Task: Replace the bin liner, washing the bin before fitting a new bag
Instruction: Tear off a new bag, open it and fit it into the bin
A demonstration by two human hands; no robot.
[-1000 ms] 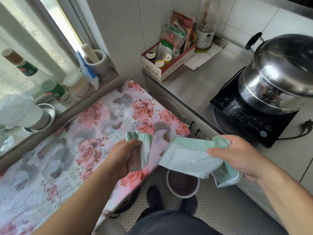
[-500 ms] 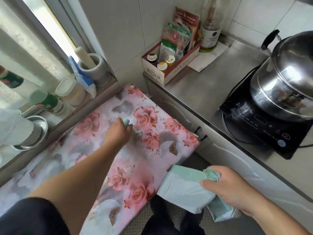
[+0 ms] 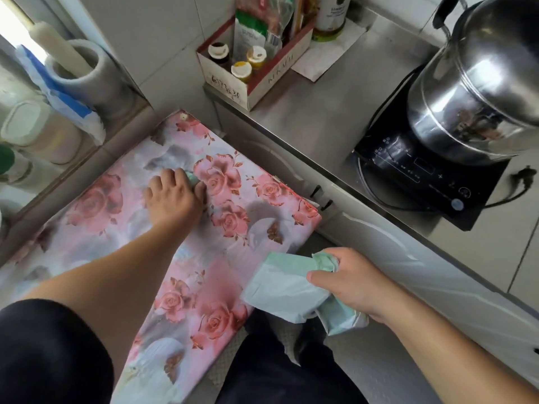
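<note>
Bag-fitting step: left hand [image 3: 175,196] sets the liner roll [image 3: 192,177] down, right hand [image 3: 347,284] grips one green bag [image 3: 280,290] (unopened); next, shake it open.

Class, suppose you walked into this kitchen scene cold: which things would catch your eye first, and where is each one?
First, the rose-patterned cloth spread over the surface at centre left, where the left hand rests with a bit of pale green roll showing under its fingers. Next, the right hand at lower right grips a crumpled pale green bin bag above the floor. Then the shiny steel pot on the black induction cooker at upper right.
</note>
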